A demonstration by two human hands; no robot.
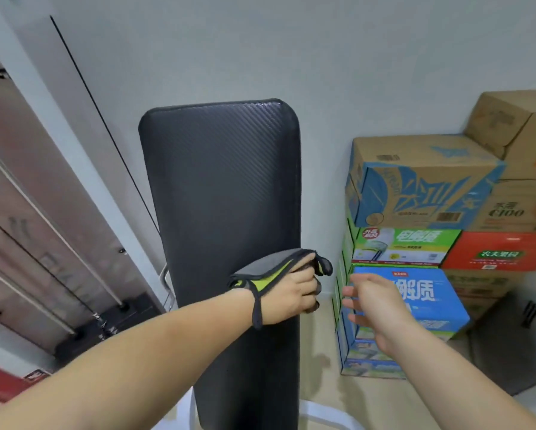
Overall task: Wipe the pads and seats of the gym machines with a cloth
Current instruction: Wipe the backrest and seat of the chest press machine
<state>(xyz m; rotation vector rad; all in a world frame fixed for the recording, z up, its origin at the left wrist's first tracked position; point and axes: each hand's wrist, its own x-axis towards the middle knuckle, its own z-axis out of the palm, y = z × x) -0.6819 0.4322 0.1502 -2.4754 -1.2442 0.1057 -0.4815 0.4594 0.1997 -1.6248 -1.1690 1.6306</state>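
A long black textured back pad of a gym bench stands tilted upright in the middle of the view. My left hand presses a grey and lime-green cloth against the pad's right edge, about halfway down; a strap of the cloth loops around my wrist. My right hand hovers just to the right of the pad, fingers spread, holding nothing and touching nothing.
Stacked cardboard drink boxes stand close on the right against the white wall. A cable machine with steel guide rods and a black cable runs along the left. The bench's white frame shows at the bottom.
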